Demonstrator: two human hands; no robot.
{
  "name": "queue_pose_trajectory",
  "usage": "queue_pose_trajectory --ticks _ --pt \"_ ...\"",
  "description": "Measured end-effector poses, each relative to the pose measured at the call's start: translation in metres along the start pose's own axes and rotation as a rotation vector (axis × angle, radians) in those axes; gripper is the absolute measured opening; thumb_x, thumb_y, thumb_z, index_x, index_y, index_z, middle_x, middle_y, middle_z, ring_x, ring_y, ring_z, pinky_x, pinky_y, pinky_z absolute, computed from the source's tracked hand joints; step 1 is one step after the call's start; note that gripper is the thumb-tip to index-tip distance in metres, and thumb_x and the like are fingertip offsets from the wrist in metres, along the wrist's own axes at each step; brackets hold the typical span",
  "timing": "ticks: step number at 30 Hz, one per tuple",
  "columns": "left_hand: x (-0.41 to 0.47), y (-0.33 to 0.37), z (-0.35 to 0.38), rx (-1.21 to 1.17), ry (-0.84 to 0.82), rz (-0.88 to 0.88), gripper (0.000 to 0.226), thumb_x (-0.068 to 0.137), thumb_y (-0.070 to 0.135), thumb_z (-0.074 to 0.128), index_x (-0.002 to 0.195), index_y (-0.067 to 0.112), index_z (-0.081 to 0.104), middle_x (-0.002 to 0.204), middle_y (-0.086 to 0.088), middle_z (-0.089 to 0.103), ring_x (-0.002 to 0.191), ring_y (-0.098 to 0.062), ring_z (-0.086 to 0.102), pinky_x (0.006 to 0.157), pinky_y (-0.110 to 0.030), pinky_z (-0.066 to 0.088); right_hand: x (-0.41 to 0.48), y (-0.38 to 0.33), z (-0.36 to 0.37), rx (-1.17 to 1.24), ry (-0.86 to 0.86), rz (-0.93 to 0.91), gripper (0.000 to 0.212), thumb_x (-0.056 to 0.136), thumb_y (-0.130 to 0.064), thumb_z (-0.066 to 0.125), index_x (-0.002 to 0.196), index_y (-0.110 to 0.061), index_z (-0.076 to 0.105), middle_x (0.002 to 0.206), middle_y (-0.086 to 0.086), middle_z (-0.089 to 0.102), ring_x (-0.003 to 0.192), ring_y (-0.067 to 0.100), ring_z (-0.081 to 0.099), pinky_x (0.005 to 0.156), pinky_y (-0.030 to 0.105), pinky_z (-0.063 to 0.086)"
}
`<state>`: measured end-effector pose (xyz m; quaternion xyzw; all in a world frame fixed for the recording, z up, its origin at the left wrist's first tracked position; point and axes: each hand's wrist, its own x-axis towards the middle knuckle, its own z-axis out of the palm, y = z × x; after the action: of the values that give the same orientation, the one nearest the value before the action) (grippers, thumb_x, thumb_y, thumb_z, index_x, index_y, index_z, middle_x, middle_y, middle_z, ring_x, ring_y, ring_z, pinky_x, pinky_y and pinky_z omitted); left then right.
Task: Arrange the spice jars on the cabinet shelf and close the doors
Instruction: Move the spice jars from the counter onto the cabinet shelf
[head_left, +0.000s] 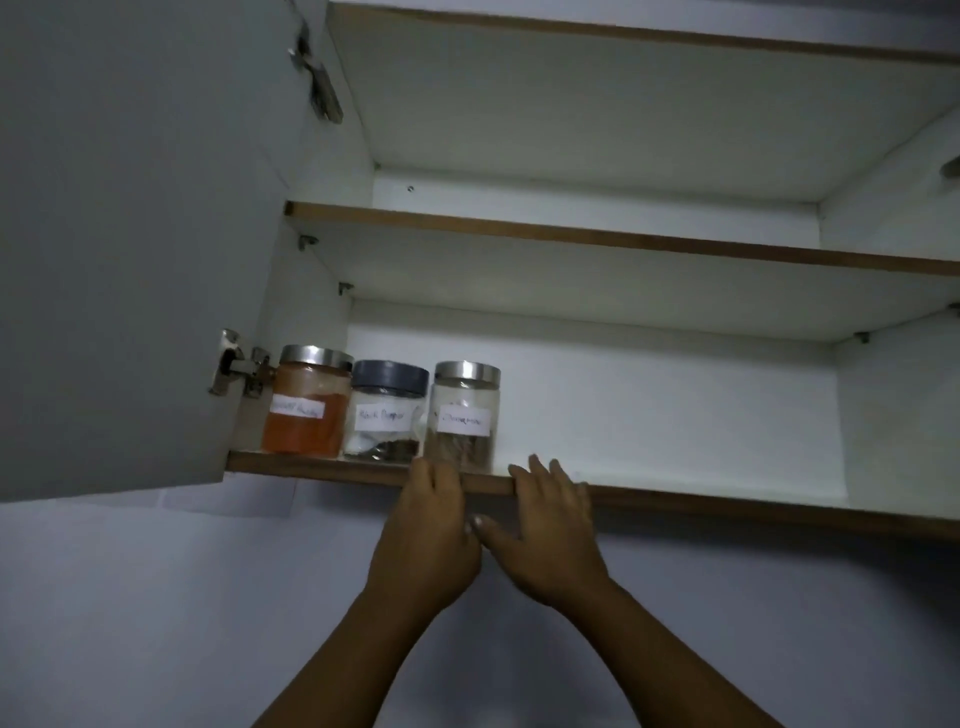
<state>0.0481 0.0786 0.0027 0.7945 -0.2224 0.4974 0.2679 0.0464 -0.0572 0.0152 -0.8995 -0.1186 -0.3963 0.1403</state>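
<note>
1. Your left hand (431, 525) and right hand (553, 525) rest on the bottom shelf (727, 506) edge, lower centre, thumbs touching, fingers loosely spread, gripping nothing.
2. Three spice jars stand at the shelf's left end: orange jar (306, 402), dark-lidded jar (384, 413), clear jar (462, 415), side by side.
3. The left door (130, 234) stands open at upper left.

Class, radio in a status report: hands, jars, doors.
Left hand and right hand empty at the bottom shelf edge. Three spice jars lined up at left. Left door open. Nothing blocking.
</note>
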Motion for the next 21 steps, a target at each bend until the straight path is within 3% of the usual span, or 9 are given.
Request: queue_pose_trajectory --ticks 3,9,13,18,21 --pt "-0.032 0.021 0.014 -0.108 -0.062 -0.023 0.033 0.088 0.021 0.055 0.117 0.011 0.044 0.119 -0.008 0.046 0.093 -0.021 0.056 0.074 -0.031 0.049 -0.046 0.015 0.002 0.217 -0.018 0.022 0.065 0.095 -0.048 0.038 0.15 -0.024 0.012 0.159 0.0 0.002 0.146 0.015 -0.002 0.115 0.03 0.004" --pt "-0.128 0.079 0.065 -0.202 -0.36 -0.037 0.047 0.087 0.032 0.059 0.127 0.014 0.041 0.131 -0.007 0.039 0.089 -0.015 0.06 0.074 -0.018 0.044 -0.163 0.084 0.006 0.243 -0.166 0.196 0.063 0.095 -0.052 0.034 0.149 -0.031 0.012 0.159 -0.002 0.0 0.145 0.015 -0.008 0.115 0.034 0.006" --pt "-0.192 0.113 0.104 -0.239 -0.576 -0.061 0.057 0.085 0.041 0.059 0.129 0.015 0.036 0.134 -0.004 0.028 0.088 -0.011 0.055 0.078 -0.016 0.041 -0.237 0.142 0.009 0.169 -0.278 0.287 0.064 0.094 -0.052 0.037 0.148 -0.029 0.015 0.159 0.001 0.002 0.146 0.021 -0.007 0.116 0.042 0.009" --pt "-0.257 0.166 0.171 -0.278 -0.793 -0.034 0.062 0.082 0.031 0.065 0.133 0.01 0.036 0.132 -0.01 0.031 0.11 -0.02 0.05 0.096 -0.023 0.039 -0.327 0.222 0.023 0.186 -0.43 0.403 0.063 0.095 -0.052 0.035 0.149 -0.024 0.017 0.159 0.003 0.008 0.146 0.025 -0.002 0.118 0.044 0.004" --pt "-0.293 0.199 0.216 -0.328 -0.916 -0.084 0.062 0.084 0.031 0.063 0.134 0.009 0.035 0.134 -0.009 0.029 0.115 -0.019 0.047 0.1 -0.022 0.037 -0.371 0.274 0.031 0.176 -0.498 0.524 0.061 0.094 -0.053 0.035 0.147 -0.025 0.022 0.158 0.003 0.013 0.146 0.026 0.002 0.118 0.046 0.009"
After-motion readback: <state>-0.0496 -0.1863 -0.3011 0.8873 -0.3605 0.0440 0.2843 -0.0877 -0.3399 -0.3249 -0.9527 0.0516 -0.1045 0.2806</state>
